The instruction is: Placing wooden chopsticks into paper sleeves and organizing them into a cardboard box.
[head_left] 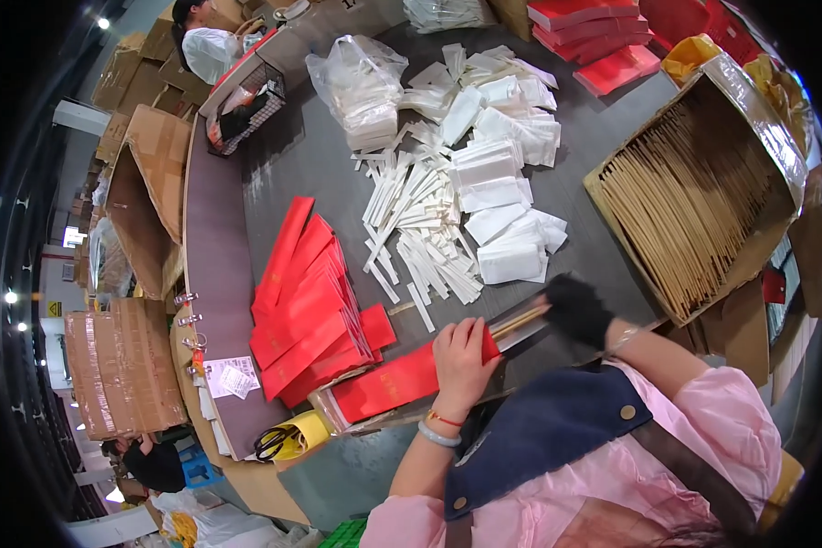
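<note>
Left hand (pixel 459 373) has fingers clamped on the red packet (pixel 388 384); right hand (pixel 575 312) pinches thin sticks (pixel 518 324). Best slide them straight, gently.

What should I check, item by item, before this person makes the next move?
1. Left hand steady on the red sleeve: ok, it holds the sleeve near its right end.
2. Right hand has the wooden sticks: ok, gripped in the black-gloved hand.
3. Sticks lined up with the sleeve: ok, they point at its right end.
4. How far in the sticks go: cannot tell; the sleeve would hide their tips.
5. Spare red sleeves on the table: ok, a fanned pile lies to the left.
6. Stick supply: ok, many lie in the carton at right.
</note>
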The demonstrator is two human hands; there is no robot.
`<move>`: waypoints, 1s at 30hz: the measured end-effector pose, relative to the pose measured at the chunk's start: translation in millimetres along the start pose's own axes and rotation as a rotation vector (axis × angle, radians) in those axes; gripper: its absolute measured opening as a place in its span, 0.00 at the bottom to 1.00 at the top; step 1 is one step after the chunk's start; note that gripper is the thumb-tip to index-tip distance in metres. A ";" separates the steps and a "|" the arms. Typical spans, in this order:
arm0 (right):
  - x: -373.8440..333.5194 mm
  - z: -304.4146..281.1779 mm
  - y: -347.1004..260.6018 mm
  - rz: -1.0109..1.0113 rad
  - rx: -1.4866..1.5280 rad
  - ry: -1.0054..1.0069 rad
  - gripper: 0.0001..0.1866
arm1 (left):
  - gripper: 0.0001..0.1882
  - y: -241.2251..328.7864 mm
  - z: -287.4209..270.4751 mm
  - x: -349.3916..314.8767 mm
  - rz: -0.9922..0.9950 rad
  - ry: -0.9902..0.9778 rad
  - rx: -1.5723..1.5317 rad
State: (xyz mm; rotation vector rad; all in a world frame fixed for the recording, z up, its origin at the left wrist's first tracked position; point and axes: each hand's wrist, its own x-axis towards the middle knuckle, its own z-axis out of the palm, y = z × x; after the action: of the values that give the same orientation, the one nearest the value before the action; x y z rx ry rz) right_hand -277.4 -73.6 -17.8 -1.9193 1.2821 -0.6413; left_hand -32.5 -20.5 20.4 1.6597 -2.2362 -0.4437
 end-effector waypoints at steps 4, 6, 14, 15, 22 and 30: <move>13.6 40.4 -40.3 -0.136 0.325 -0.219 0.19 | 0.33 -3.7 5.8 15.4 0.078 0.028 -0.072; 17.3 7.2 -40.1 -0.364 -0.174 -0.047 0.27 | 0.28 -0.4 -11.2 16.9 0.122 -0.075 0.019; 8.8 -55.6 -41.2 -0.122 -0.436 -0.067 0.35 | 0.10 -41.9 -124.9 41.2 0.181 -0.161 0.067; 7.7 -56.5 -36.6 -0.142 -0.425 0.020 0.34 | 0.11 -58.7 -134.4 43.9 0.123 -0.072 0.055; 5.9 -55.5 -57.9 -0.182 -0.567 -0.066 0.34 | 0.41 -26.8 -30.5 -11.0 -0.439 0.109 0.161; 9.3 -51.8 -56.6 -0.223 -0.615 -0.199 0.34 | 0.50 -31.3 4.5 -24.4 -0.532 0.152 -0.143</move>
State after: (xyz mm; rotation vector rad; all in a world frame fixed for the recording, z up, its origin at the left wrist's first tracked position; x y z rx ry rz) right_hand -280.2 -84.1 58.8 -2.5764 1.2349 -0.1492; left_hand -0.8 -5.5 1.3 2.1186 -1.5981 -0.5631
